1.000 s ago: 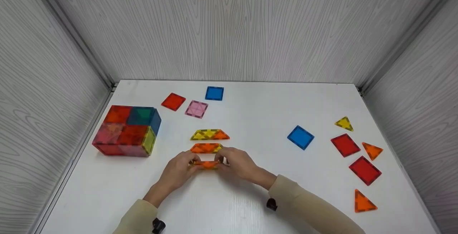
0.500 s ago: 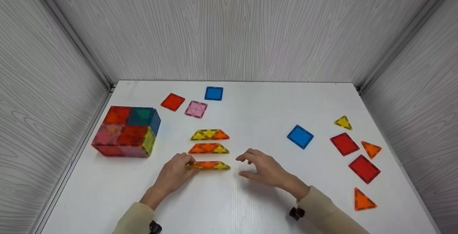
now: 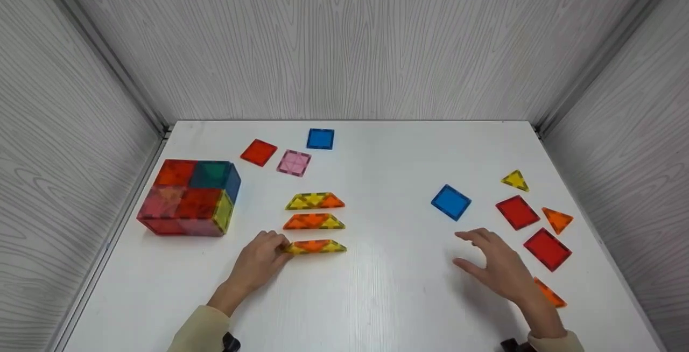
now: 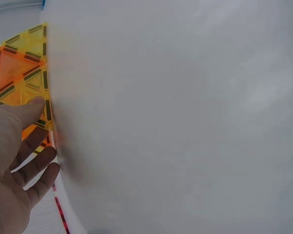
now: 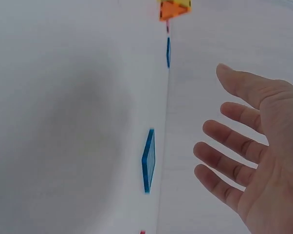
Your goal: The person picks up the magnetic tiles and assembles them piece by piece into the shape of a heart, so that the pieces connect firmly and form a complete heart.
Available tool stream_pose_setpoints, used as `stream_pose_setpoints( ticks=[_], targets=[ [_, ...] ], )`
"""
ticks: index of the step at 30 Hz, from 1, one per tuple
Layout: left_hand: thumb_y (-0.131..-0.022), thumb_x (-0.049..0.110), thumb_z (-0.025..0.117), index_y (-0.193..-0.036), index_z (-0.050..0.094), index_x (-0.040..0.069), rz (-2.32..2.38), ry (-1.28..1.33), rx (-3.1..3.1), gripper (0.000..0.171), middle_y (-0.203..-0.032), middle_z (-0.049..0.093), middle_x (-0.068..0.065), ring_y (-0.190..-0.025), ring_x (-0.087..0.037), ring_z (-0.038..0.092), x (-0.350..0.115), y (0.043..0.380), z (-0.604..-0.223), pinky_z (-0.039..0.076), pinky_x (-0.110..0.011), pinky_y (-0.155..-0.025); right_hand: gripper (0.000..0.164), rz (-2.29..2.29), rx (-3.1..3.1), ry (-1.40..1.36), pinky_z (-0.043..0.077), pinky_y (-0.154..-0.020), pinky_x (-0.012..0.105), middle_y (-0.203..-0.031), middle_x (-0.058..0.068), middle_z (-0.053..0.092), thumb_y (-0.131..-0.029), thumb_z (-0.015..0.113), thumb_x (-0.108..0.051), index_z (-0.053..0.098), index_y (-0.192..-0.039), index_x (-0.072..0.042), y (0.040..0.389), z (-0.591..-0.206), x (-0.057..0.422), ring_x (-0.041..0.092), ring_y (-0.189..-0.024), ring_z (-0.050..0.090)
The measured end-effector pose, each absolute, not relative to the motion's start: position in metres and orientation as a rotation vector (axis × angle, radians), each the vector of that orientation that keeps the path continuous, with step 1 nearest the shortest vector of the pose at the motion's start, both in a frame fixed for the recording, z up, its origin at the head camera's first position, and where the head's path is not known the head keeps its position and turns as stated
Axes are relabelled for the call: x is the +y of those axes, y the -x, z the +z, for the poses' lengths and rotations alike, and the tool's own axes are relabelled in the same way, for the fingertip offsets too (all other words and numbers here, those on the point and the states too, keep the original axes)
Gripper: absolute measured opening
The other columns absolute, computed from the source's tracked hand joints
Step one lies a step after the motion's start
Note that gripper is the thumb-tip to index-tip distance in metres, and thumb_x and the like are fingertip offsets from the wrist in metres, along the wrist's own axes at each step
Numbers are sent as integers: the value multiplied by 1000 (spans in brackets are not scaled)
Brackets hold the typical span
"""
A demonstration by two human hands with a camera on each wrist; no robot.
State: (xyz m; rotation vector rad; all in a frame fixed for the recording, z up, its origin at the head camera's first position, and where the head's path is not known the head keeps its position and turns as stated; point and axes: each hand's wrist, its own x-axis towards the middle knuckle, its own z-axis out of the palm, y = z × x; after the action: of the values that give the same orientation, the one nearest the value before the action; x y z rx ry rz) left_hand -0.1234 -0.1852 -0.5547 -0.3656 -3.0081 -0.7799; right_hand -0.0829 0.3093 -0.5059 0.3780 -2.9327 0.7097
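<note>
The left hand point(image 3: 258, 259) has a narrow grip, pinching the left end of the near strip point(image 3: 317, 246), which stands on its long edge on the white counter point(image 3: 398, 298). The right hand point(image 3: 500, 268) has a wide grip with nothing in it, off to the right, near the blue square point(image 3: 451, 202). Just past the near strip stand the middle strip point(image 3: 312, 222) and the far strip point(image 3: 312, 201). Farther left is the big colored block point(image 3: 200, 201). On the right lie two red squares point(image 3: 517, 212) and an orange triangle point(image 3: 551, 294), partly hidden by the right arm. I think the step now is holding the near strip steady. The next move seems to call for a gentle left pinch, and open right fingers coming down flat if they want a loose piece. The left wrist view shows the thumb on the strip's face, which the head view hides. The right wrist view shows the bare palm.
</note>
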Motion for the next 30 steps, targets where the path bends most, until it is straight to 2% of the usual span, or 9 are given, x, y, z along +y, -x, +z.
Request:
stream_pose_setpoints(
  ticks=[4, 7, 10, 14, 18, 20, 30],
  targets=[
    [-91, 20, 83, -101, 73, 19, -762, 379, -3007, 14, -94, 68, 5, -89, -8, 52, -185, 124, -557, 57, -28, -85, 55, 611, -2927, -191, 63, -88, 56, -128, 14, 69, -88, 87, -26, 67, -138, -13, 66, -508, 347, 33, -111, 68],
    [-91, 20, 83, -100, 73, 20, -766, 373, -3012, 14, -93, 67, 5, -89, -8, 52, -185, 125, -557, 57, -28, -84, 59, 540, -2957, -64, 63, -80, 55, -128, 20, 67, -86, 88, -29, 67, -138, -12, 55, -511, 372, 36, -104, 65],
    [-92, 20, 83, -100, 73, 19, -776, 366, -3018, 13, -93, 67, 5, -89, -9, 52, -184, 125, -556, 56, -28, -84, 67, 475, -3028, 35, 62, -78, 58, -130, 26, 64, -84, 88, -37, 64, -140, -9, 45, -516, 394, 40, -103, 61],
    [-92, 21, 83, -101, 73, 20, -770, 350, -3033, 14, -93, 67, 6, -89, -9, 52, -184, 125, -556, 57, -29, -85, 83, 434, -3177, 131, 60, -84, 64, -134, 31, 59, -80, 88, -53, 60, -144, -7, 36, -523, 417, 46, -106, 58],
    [-92, 21, 83, -102, 73, 20, -765, 332, -3043, 14, -93, 66, 6, -90, -9, 53, -184, 124, -555, 57, -29, -85, 97, 469, -3358, 186, 61, -81, 60, -132, 35, 57, -76, 86, -66, 57, -147, -7, 35, -527, 434, 41, -101, 57],
    [-92, 22, 82, -102, 73, 20, -768, 331, -3042, 14, -93, 66, 6, -90, -10, 53, -184, 124, -555, 57, -30, -85, 101, 516, -3428, 212, 62, -80, 56, -132, 35, 56, -74, 86, -67, 55, -149, -6, 35, -528, 439, 37, -100, 55],
    [-92, 21, 83, -100, 73, 20, -760, 352, -3019, 13, -92, 66, 6, -89, -9, 52, -183, 125, -555, 56, -29, -83, 84, 674, -3413, 204, 62, -84, 54, -125, 28, 60, -78, 90, -50, 62, -142, -3, 38, -532, 445, 32, -100, 57]
  ],
)
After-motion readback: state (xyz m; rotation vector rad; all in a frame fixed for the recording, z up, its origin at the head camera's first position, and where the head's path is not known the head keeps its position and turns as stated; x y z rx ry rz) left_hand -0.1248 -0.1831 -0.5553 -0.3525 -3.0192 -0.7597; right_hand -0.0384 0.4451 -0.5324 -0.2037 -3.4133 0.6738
